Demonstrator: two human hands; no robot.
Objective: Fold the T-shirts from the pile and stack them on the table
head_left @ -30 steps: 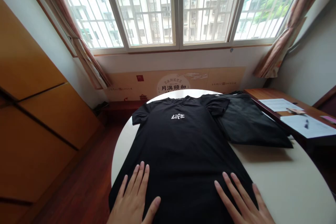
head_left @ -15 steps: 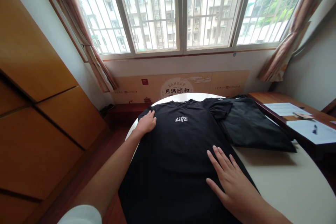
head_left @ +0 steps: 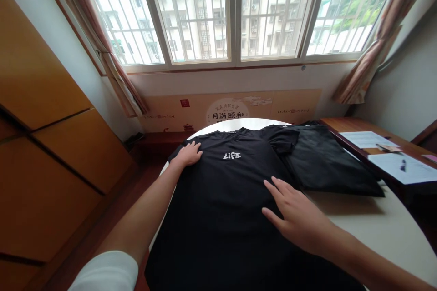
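A black T-shirt [head_left: 218, 209] with a small white print lies spread over the round white table [head_left: 382, 236], its neckline toward the window. My left hand [head_left: 190, 153] rests on the shirt near its left shoulder, fingers stretched out. Over the right side of the shirt, my right hand [head_left: 293, 211] has its fingers spread and the palm down. Whether this hand presses on the cloth or hovers just above it, I cannot tell. Neither hand holds anything. The shirt's lower end runs out of view at the bottom.
A folded black cloth item [head_left: 334, 163] lies right of the shirt, touching its sleeve. Beyond it, a wooden desk [head_left: 329, 127] carries papers [head_left: 403, 167] and a pen [head_left: 403, 165]. An orange-brown cabinet [head_left: 61, 159] stands at the left, and a barred window [head_left: 235, 13] is ahead.
My right hand has moved slightly up and to the left over the shirt. My left hand has shifted a little left, its fingers now flatter on the shoulder. The view has tilted slightly.
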